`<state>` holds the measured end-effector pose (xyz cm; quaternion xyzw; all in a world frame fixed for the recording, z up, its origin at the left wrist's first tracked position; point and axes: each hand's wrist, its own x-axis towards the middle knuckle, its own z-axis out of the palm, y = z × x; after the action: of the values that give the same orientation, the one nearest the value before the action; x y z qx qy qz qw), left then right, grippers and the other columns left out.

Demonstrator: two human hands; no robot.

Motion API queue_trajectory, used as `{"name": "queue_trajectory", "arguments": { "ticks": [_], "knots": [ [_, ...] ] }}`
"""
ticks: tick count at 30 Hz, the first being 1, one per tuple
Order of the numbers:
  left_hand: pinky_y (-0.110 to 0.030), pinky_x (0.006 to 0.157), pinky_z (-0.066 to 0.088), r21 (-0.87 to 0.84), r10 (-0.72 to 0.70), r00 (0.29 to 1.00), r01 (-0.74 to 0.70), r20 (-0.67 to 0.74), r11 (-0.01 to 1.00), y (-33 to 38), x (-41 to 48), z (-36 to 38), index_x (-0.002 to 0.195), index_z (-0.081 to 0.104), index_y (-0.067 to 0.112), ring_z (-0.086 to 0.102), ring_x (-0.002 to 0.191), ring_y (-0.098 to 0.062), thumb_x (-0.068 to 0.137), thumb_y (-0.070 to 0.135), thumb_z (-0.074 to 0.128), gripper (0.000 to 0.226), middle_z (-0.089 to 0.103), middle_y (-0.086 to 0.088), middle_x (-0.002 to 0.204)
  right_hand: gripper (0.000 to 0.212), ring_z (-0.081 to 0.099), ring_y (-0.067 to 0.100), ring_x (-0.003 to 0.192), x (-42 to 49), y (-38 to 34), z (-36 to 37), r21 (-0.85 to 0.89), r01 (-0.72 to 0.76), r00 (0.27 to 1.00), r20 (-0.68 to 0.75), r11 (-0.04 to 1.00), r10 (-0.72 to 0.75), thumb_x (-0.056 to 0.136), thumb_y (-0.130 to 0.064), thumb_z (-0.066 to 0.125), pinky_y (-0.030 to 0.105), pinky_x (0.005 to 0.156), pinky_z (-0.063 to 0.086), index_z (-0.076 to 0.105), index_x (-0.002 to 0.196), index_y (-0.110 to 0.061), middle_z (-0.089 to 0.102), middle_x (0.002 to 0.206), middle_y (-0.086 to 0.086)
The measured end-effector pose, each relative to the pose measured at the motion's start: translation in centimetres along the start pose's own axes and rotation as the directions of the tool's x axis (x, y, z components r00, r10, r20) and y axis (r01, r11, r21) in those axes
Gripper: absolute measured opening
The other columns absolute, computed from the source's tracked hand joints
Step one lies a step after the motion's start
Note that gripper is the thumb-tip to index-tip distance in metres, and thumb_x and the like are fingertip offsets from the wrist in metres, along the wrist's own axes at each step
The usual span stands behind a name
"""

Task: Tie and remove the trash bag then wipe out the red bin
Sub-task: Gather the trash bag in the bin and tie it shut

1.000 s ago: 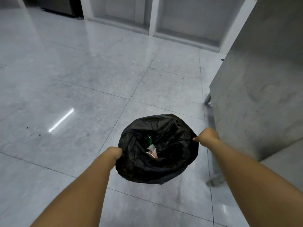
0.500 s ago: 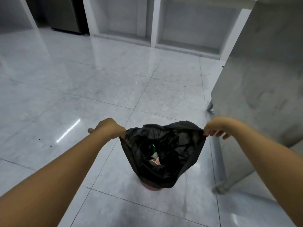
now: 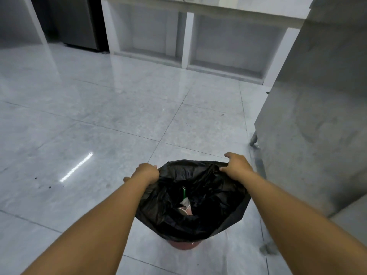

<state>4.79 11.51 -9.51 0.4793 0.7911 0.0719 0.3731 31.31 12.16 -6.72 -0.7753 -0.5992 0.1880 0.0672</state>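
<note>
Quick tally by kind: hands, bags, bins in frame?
Hands: 2, left hand and right hand, each gripping the bag's rim
Trash bag: 1, black, open
Red bin: 1, mostly hidden under the bag
Total: 4

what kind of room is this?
Probably a kitchen or utility room: glossy grey tiled floor, built-in white counter with open bays beneath, a dark appliance in the corner, maybe a fridge, and a steel unit on the right.

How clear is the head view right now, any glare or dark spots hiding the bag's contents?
Head view: dim, cool light; a bright glare streak on the floor tiles left of the bag; bag interior nearly black, only a green item readable; edges bowed by the wide lens.
</note>
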Motion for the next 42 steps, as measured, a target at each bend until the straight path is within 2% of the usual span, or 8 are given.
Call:
{"name": "queue_trajectory", "arguments": {
  "ticks": [6,13,19,22,25,29,34,42],
  "knots": [
    [-0.039,0.093,0.025,-0.004,-0.032,0.976,0.032,-0.216,0.999,-0.4,0.8,0.4,0.079,0.06,0.016,0.043,0.07,-0.02,0.088,0.026,0.051,0.016,0.052,-0.002,0.074,0.019,0.059,0.026,0.105,0.4,0.4,1.2,-0.279,-0.015,0.985,-0.167,0.96,-0.033,0.09,-0.014,0.054,0.033,0.088,0.041,0.069,0.101,-0.017,0.068,0.108,0.006],
    [-0.028,0.073,0.04,-0.149,0.253,0.866,-0.345,-0.432,0.927,1.9,-1.6,-3.9,0.088,0.073,0.019,0.055,0.082,-0.024,0.088,0.025,0.056,0.018,0.068,-0.004,0.092,0.021,0.062,0.034,0.1,0.6,0.3,-4.0,-0.077,-0.014,0.94,-0.341,0.997,-0.014,0.087,-0.012,0.054,0.032,0.077,0.047,0.068,0.101,-0.011,0.068,0.107,0.014],
    [-0.028,0.069,0.043,0.089,0.461,0.796,-0.466,-0.392,0.88,0.6,-4.3,-6.2,0.098,0.069,0.019,0.056,0.083,-0.019,0.082,0.031,0.061,0.021,0.065,-0.001,0.094,0.025,0.06,0.032,0.1,-0.7,2.1,-7.0,-0.032,0.003,0.943,-0.331,0.999,-0.014,0.089,-0.017,0.054,0.034,0.079,0.049,0.066,0.111,-0.011,0.066,0.113,0.013],
    [-0.033,0.073,0.044,0.467,0.807,0.499,-0.659,-0.316,0.59,-0.8,-7.3,-4.5,0.094,0.062,0.019,0.056,0.086,-0.022,0.075,0.051,0.061,0.037,0.06,0.001,0.091,0.047,0.051,0.03,0.116,-2.9,1.8,-6.4,-0.241,0.219,0.915,-0.287,0.945,-0.285,0.086,-0.043,0.062,0.043,0.096,0.044,0.056,0.124,-0.017,0.058,0.123,0.009],
    [-0.032,0.071,0.04,0.623,0.958,0.249,-0.774,0.141,0.109,-2.6,-10.7,-0.7,0.088,0.059,0.022,0.054,0.081,-0.017,0.064,0.077,0.051,0.061,0.058,0.005,0.086,0.061,0.052,0.021,0.109,-6.2,1.0,-4.3,-0.349,0.558,0.799,-0.019,0.753,-0.601,0.071,-0.065,0.064,0.037,0.092,0.042,0.059,0.117,-0.026,0.06,0.113,-0.001],
    [-0.042,0.092,0.04,0.638,0.71,0.275,-0.706,0.648,-0.308,-4.3,-11.8,4.0,0.106,0.06,0.01,0.051,0.1,-0.027,0.063,0.077,0.056,0.08,0.061,-0.006,0.106,0.072,0.051,0.014,0.096,-10.3,0.9,0.1,-0.369,0.748,0.661,0.481,0.551,-0.576,0.054,-0.079,0.064,0.03,0.082,0.042,0.06,0.109,-0.031,0.058,0.102,-0.007],
    [-0.041,0.093,0.033,0.726,0.777,0.335,-0.654,0.533,-0.216,-4.1,-11.1,5.4,0.104,0.061,0.011,0.047,0.103,-0.03,0.081,0.02,0.056,0.025,0.058,-0.009,0.111,0.03,0.055,0.022,0.096,-11.7,1.1,2.2,-0.382,0.795,0.603,0.582,0.472,-0.545,0.076,-0.04,0.069,0.036,0.079,0.043,0.065,0.099,-0.02,0.064,0.1,0.001],
    [-0.035,0.087,0.031,0.654,0.753,0.5,-0.746,0.429,0.123,-0.3,-11.3,0.1,0.09,0.069,0.023,0.047,0.106,-0.018,0.078,0.03,0.06,0.017,0.057,0.005,0.104,0.009,0.06,0.023,0.081,-10.8,0.2,-1.7,-0.32,0.731,0.672,0.491,0.603,-0.554,0.08,-0.023,0.066,0.036,0.073,0.053,0.07,0.084,-0.016,0.068,0.087,0.003]
  ]
}}
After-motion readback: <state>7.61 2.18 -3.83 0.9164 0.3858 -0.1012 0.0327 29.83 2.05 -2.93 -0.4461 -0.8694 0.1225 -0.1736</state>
